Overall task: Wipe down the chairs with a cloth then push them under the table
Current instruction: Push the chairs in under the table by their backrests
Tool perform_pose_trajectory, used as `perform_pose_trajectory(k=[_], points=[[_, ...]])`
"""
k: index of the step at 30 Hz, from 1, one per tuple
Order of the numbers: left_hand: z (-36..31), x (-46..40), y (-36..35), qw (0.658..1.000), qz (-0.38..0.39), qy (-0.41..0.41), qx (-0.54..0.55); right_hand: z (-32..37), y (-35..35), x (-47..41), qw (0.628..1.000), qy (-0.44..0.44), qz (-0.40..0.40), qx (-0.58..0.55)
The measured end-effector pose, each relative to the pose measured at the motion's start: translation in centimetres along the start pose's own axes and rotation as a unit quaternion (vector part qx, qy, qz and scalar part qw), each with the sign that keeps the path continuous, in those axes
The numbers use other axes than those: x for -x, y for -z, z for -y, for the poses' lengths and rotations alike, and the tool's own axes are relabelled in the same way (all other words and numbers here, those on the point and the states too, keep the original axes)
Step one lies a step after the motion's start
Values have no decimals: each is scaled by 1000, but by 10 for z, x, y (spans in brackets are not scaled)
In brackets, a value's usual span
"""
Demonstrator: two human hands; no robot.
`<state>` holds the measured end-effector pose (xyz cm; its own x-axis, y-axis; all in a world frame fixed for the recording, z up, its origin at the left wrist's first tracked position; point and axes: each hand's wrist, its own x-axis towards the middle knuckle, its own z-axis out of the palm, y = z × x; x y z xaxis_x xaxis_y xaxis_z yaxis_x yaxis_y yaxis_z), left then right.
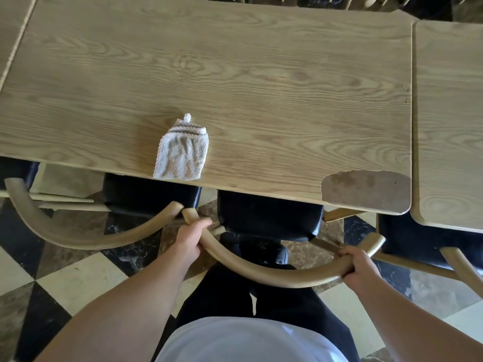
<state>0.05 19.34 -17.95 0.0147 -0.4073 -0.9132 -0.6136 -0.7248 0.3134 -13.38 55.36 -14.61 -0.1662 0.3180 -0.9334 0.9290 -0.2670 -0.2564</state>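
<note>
1. No brand, label or writing can be read anywhere.
2. Left hand (192, 237) and right hand (359, 267) each grasp the curved wooden backrest (261, 274) of the middle chair, whose black seat (269, 218) sits partly under the table (235, 74).
3. One folded grey cloth (181, 151) lies at the table's near edge.
4. Three chairs show: left chair (78, 237), the middle one, right chair (428, 236).
5. A second table (449, 113) adjoins on the right.

We saw the table (235, 74) hide most of both dark chair seats (269, 218), the picture's edges cut off the neighbouring table (449, 113) and the right-hand chair (428, 239), and the chairs (366, 1) beyond were too cropped to make out.
</note>
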Motion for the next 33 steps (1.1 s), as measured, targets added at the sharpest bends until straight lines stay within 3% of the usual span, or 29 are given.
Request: perform_pose_trajectory(k=[3, 9, 14, 33], points=[[-15, 12, 3, 986, 82, 8, 144, 1, -1, 5, 1000, 6, -3, -4], [-35, 21, 4, 978, -3, 10, 209, 1, -2, 10, 1000, -7, -6, -10], [-45, 15, 18, 958, 22, 24, 285, 0, -4, 10, 1000, -25, -4, -16], [-36, 13, 22, 954, 17, -20, 300, 1, 0, 2, 999, -36, -17, -9]])
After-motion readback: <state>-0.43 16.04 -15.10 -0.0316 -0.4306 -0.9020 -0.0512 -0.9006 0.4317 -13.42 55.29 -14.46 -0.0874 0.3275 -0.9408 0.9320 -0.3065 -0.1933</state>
